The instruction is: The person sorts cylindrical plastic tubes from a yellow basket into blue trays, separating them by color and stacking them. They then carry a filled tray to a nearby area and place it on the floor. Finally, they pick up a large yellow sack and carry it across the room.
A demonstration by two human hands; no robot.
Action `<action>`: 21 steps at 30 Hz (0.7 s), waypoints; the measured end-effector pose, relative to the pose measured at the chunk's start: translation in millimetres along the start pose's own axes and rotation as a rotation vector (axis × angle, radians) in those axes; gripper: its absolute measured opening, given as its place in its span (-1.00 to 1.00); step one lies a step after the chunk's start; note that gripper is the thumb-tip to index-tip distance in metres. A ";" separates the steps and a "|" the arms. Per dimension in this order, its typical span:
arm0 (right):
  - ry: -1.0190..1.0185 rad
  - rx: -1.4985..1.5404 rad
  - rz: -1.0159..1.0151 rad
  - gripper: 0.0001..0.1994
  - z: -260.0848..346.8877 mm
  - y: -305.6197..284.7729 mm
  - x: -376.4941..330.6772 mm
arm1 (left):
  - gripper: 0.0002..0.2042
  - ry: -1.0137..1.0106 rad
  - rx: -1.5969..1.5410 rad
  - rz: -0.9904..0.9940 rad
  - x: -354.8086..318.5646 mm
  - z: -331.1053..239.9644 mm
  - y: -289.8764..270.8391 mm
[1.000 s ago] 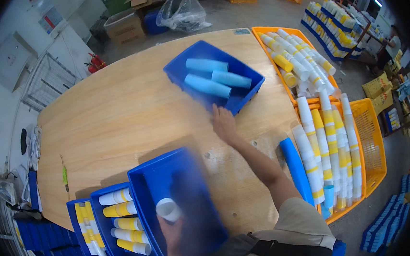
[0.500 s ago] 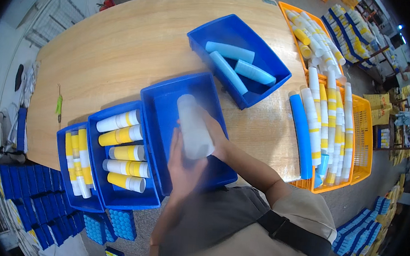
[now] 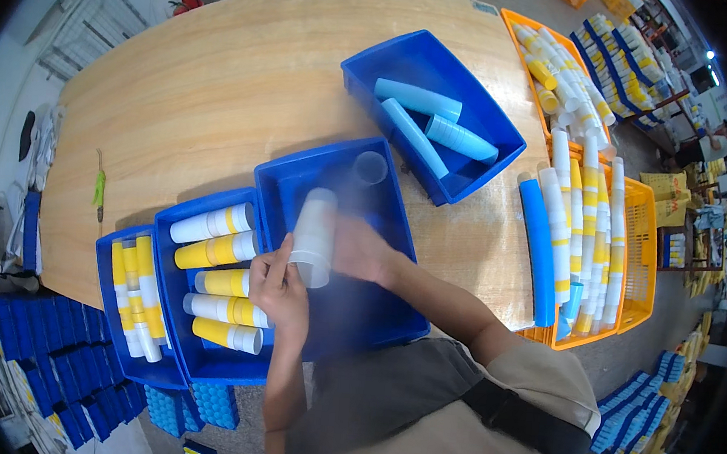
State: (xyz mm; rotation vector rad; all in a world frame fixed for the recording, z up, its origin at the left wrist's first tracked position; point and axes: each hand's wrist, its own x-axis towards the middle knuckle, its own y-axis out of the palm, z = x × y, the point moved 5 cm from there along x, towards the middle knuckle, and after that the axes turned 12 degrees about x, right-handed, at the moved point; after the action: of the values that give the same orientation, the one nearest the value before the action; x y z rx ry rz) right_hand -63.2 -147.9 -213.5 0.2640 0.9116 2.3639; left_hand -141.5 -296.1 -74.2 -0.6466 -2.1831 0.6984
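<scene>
Stack of white cups (image 3: pixel 315 236) lifted upright since half second ago, now over near blue bin (image 3: pixel 391 314). Your left hand (image 3: pixel 278 284) clamped on its base, right hand (image 3: pixel 360 251) wrapped round side. Keep stack plumb, lower slowly beside loose cup (image 3: pixel 370 168).

A packing workshop or small factory: a long wooden worktop (image 3: pixel 221 88) carries blue bins (image 3: pixel 443 80) and orange crates (image 3: pixel 643 249) full of identical plastic tubes (image 3: pixel 583 202), with more stacked stock on shelves (image 3: pixel 625 51) and blue trays (image 3: pixel 46 356) on the floor around it.
</scene>
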 end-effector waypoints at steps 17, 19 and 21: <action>0.353 0.590 -0.531 -0.09 -18.8 -17.9 -3.8 | -0.69 -0.145 0.045 0.160 61.3 73.0 51.2; 0.357 0.610 -0.544 -0.15 -15.9 -17.9 -4.9 | -0.74 -0.081 0.154 0.248 69.5 79.5 53.5; 0.349 0.619 -0.543 -0.22 -13.4 -21.0 -4.2 | -0.76 -0.039 0.322 0.374 81.5 86.0 67.7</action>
State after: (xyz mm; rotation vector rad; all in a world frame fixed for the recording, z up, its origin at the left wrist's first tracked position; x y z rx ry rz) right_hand -55.3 -145.3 -237.3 -0.1573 1.6362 1.6054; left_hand -241.0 -219.4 -127.5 -0.8812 -1.9394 1.2360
